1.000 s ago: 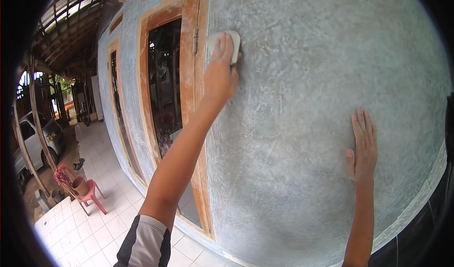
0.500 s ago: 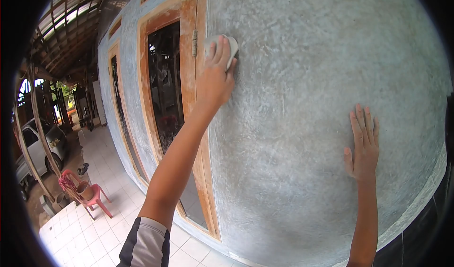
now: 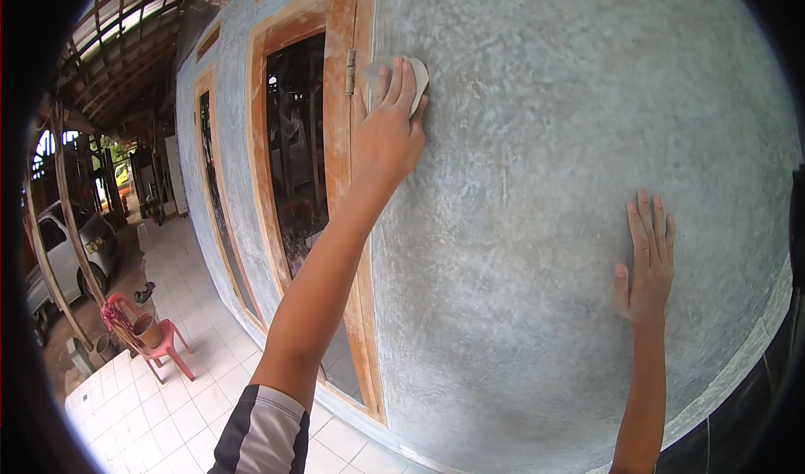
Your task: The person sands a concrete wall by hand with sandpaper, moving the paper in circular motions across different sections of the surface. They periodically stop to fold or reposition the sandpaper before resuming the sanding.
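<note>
My left hand (image 3: 391,130) presses a pale, thin flat pad (image 3: 417,73) against the grey wall (image 3: 520,247), close beside the wooden door frame (image 3: 362,222) and just right of a metal hinge (image 3: 350,72). The pad looks like a piece of sandpaper, but its underside is hidden. Its fingers lie flat over the pad, with the thumb at the right edge. Lower and farther right, my right hand (image 3: 647,264) rests open on the wall, fingers pointing up and thumb out to the left, holding nothing.
Dark glass (image 3: 298,138) fills the framed opening, with a narrower framed window (image 3: 220,197) farther left. On the white tiled floor (image 3: 180,419) stands a red plastic chair (image 3: 172,340) bearing a pot (image 3: 148,331). Beyond wooden posts (image 3: 77,239) is a silver vehicle (image 3: 63,260).
The whole view has shifted slightly. My left hand and the pad are a touch higher in view, still by the hinge. My right hand stays flat on the wall.
</note>
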A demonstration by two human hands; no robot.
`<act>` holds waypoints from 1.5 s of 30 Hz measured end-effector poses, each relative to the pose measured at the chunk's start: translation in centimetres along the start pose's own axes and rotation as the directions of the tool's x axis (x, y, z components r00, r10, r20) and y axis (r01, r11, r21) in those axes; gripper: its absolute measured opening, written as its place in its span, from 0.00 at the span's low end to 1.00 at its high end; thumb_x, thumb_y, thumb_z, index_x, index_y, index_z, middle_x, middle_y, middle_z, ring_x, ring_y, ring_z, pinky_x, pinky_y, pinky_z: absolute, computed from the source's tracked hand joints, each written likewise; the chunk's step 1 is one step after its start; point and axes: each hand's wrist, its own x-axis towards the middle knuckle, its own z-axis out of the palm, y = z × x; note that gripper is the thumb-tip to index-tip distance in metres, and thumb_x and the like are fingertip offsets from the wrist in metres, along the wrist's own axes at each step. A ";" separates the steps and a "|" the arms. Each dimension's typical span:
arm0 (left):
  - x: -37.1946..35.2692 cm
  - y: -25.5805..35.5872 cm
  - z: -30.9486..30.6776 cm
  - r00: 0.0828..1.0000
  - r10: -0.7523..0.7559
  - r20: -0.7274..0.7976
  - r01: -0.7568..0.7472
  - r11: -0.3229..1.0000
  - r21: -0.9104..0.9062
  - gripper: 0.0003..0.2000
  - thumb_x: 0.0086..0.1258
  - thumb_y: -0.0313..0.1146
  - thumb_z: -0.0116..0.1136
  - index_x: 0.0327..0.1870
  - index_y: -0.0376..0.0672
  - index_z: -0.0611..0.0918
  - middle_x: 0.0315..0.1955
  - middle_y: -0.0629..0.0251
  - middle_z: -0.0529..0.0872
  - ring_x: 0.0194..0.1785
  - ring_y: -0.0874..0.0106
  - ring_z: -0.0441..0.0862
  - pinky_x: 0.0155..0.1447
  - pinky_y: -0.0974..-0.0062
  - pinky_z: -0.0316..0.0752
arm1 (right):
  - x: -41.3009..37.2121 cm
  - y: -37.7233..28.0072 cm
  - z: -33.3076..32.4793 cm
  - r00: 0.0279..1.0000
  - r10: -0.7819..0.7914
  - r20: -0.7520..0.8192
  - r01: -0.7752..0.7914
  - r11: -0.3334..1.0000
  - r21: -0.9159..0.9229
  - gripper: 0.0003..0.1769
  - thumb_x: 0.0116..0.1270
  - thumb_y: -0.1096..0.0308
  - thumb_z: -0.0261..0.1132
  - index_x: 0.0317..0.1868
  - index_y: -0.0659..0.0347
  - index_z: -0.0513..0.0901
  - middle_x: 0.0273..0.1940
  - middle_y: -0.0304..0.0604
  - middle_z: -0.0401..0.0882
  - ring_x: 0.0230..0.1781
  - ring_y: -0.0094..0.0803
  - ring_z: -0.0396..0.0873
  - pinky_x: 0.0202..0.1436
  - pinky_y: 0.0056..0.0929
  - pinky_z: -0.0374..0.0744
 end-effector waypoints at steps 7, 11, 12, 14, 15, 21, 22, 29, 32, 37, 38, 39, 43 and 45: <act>-2.8 0.7 -0.8 0.993 0.057 0.106 -0.063 0.997 0.051 0.29 0.83 0.37 0.50 0.82 0.45 0.64 0.82 0.61 0.64 0.85 0.55 0.57 0.85 0.42 0.45 | 0.2 0.1 0.0 1.000 -0.014 -0.002 0.014 0.999 -0.029 0.37 0.85 0.42 0.36 0.80 0.57 0.67 0.80 0.47 0.68 0.83 0.51 0.59 0.84 0.62 0.55; 2.1 0.6 -0.2 0.998 0.055 0.006 -0.055 0.996 0.065 0.28 0.82 0.36 0.53 0.80 0.41 0.66 0.81 0.59 0.67 0.84 0.55 0.60 0.84 0.38 0.45 | -0.2 0.2 0.1 1.000 0.008 -0.015 -0.008 1.000 -0.002 0.37 0.85 0.41 0.36 0.80 0.56 0.67 0.80 0.47 0.67 0.83 0.50 0.60 0.84 0.62 0.55; 1.7 0.8 -0.1 0.998 0.057 0.008 -0.058 0.996 0.065 0.28 0.82 0.36 0.53 0.80 0.41 0.66 0.81 0.59 0.67 0.84 0.55 0.60 0.84 0.38 0.45 | -0.1 0.2 0.1 1.000 0.007 -0.026 -0.007 1.000 -0.002 0.37 0.85 0.41 0.36 0.80 0.56 0.67 0.80 0.47 0.67 0.83 0.50 0.60 0.84 0.62 0.55; -0.6 1.0 -0.3 0.998 0.052 0.023 -0.053 0.997 0.061 0.28 0.82 0.36 0.53 0.80 0.42 0.66 0.81 0.59 0.66 0.84 0.55 0.60 0.84 0.39 0.44 | -0.1 0.2 0.1 0.999 0.012 -0.031 -0.012 1.000 0.012 0.37 0.85 0.41 0.36 0.80 0.56 0.67 0.80 0.47 0.67 0.83 0.50 0.60 0.84 0.62 0.55; -2.1 1.3 -0.8 0.999 0.045 0.024 -0.046 0.997 0.064 0.28 0.82 0.36 0.53 0.80 0.42 0.66 0.81 0.59 0.66 0.84 0.55 0.60 0.84 0.39 0.44 | -0.1 0.3 0.0 0.999 0.015 -0.040 -0.014 1.000 0.023 0.37 0.85 0.41 0.36 0.80 0.56 0.67 0.80 0.47 0.67 0.83 0.50 0.60 0.84 0.62 0.55; -0.7 1.3 -0.6 0.996 0.054 0.066 -0.059 0.994 0.092 0.28 0.84 0.39 0.50 0.82 0.47 0.65 0.82 0.63 0.64 0.85 0.58 0.57 0.85 0.43 0.46 | -0.3 0.5 0.0 1.000 0.006 -0.016 -0.006 1.000 0.011 0.37 0.85 0.41 0.35 0.80 0.55 0.67 0.80 0.45 0.67 0.84 0.50 0.58 0.84 0.64 0.53; 0.7 1.2 -0.6 0.998 0.048 0.049 -0.053 0.992 0.112 0.28 0.84 0.40 0.50 0.82 0.46 0.65 0.82 0.63 0.64 0.85 0.58 0.58 0.84 0.43 0.47 | -0.4 0.4 0.0 1.000 0.002 -0.019 -0.002 1.000 0.009 0.37 0.85 0.41 0.35 0.80 0.55 0.67 0.80 0.45 0.67 0.84 0.50 0.58 0.84 0.64 0.53; -0.9 2.7 -1.3 0.996 0.011 0.094 -0.028 0.984 0.174 0.27 0.85 0.42 0.48 0.81 0.45 0.67 0.81 0.63 0.66 0.85 0.59 0.59 0.84 0.44 0.50 | -0.7 0.5 0.2 0.998 0.034 -0.059 -0.039 0.996 -0.084 0.37 0.84 0.40 0.35 0.81 0.53 0.66 0.81 0.43 0.65 0.86 0.50 0.51 0.83 0.74 0.35; 2.0 1.5 -0.5 0.999 0.034 0.034 -0.039 0.986 0.159 0.27 0.85 0.44 0.46 0.81 0.45 0.67 0.81 0.63 0.66 0.85 0.60 0.59 0.83 0.42 0.50 | -0.7 0.6 0.4 0.998 0.020 -0.056 -0.026 0.993 -0.112 0.36 0.84 0.41 0.36 0.81 0.52 0.66 0.82 0.42 0.65 0.87 0.51 0.49 0.83 0.75 0.32; 6.7 1.8 1.1 0.998 -0.058 -0.016 0.060 0.974 0.220 0.28 0.86 0.47 0.42 0.81 0.44 0.67 0.81 0.64 0.66 0.85 0.61 0.58 0.83 0.39 0.49 | -0.7 0.7 0.5 0.996 0.042 -0.084 -0.049 0.995 -0.089 0.36 0.84 0.40 0.36 0.80 0.51 0.66 0.81 0.41 0.65 0.87 0.52 0.48 0.83 0.75 0.31; 6.6 2.3 1.2 0.997 -0.074 -0.027 0.079 0.968 0.238 0.29 0.85 0.47 0.42 0.80 0.42 0.68 0.81 0.64 0.66 0.85 0.61 0.58 0.82 0.37 0.49 | -0.7 0.8 0.5 0.995 0.043 -0.092 -0.051 0.994 -0.092 0.36 0.84 0.40 0.36 0.80 0.51 0.67 0.81 0.42 0.66 0.87 0.53 0.48 0.83 0.74 0.30; 6.2 2.5 1.1 0.997 -0.076 -0.022 0.079 0.968 0.237 0.29 0.85 0.47 0.42 0.80 0.42 0.68 0.81 0.64 0.66 0.85 0.61 0.58 0.82 0.37 0.49 | -0.7 0.9 0.5 0.994 0.042 -0.101 -0.052 0.994 -0.095 0.36 0.84 0.40 0.37 0.80 0.52 0.67 0.81 0.42 0.66 0.87 0.53 0.48 0.83 0.74 0.29; 7.2 2.7 1.2 0.996 -0.081 -0.028 0.085 0.971 0.225 0.28 0.85 0.46 0.43 0.80 0.42 0.68 0.82 0.62 0.66 0.85 0.62 0.58 0.82 0.35 0.47 | -0.6 0.7 0.5 0.995 0.040 -0.090 -0.048 0.995 -0.092 0.36 0.84 0.40 0.37 0.80 0.52 0.67 0.81 0.43 0.66 0.87 0.54 0.48 0.83 0.73 0.29; 7.0 3.9 1.4 0.991 -0.126 -0.051 0.134 0.968 0.211 0.28 0.85 0.46 0.43 0.80 0.42 0.68 0.82 0.61 0.66 0.85 0.62 0.58 0.82 0.34 0.46 | -0.4 0.6 0.4 0.994 0.052 -0.099 -0.062 0.993 -0.096 0.35 0.84 0.42 0.39 0.80 0.52 0.67 0.81 0.42 0.66 0.87 0.54 0.48 0.83 0.74 0.31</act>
